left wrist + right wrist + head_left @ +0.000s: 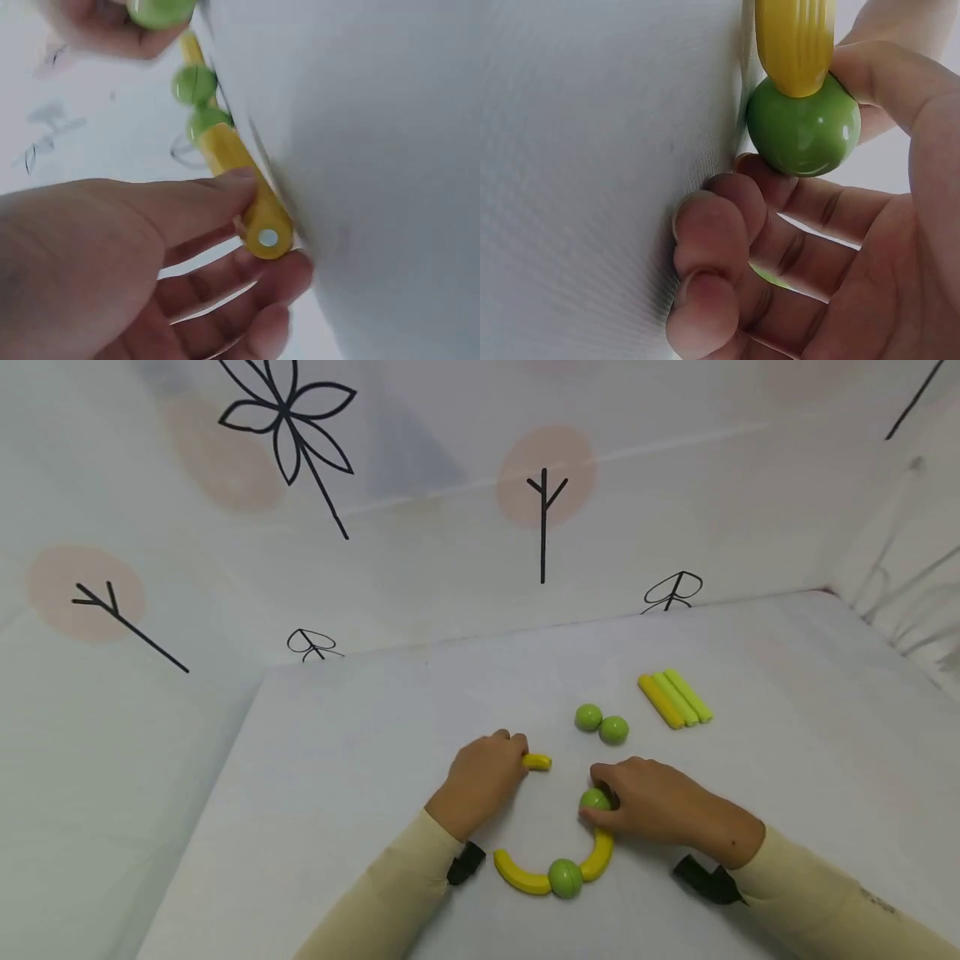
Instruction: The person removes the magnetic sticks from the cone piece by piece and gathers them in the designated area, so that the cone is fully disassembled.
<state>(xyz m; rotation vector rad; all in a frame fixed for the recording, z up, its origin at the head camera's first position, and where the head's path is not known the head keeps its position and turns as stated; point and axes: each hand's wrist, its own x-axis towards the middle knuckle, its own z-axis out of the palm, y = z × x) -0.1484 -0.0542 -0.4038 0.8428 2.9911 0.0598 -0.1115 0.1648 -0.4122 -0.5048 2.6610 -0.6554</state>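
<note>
My left hand [486,781] pinches a yellow curved rod [537,762] between thumb and fingers. The rod's near end shows a pale round spot in the left wrist view. On the right, my right hand [660,802] holds a green ball [802,131] between thumb and fingertips, low over the tabletop. One end of a second yellow curved rod [799,37] meets that ball. Its other end meets another green ball [566,878], from which a third yellow curved rod [522,878] bends up to the left. Together these pieces form an open arc on the table.
Two loose green balls [588,717] lie side by side beyond the hands. To their right is a row of three straight rods [674,699], one yellow and two yellow-green. A white wall [420,568] with line drawings rises behind the white tabletop [360,735].
</note>
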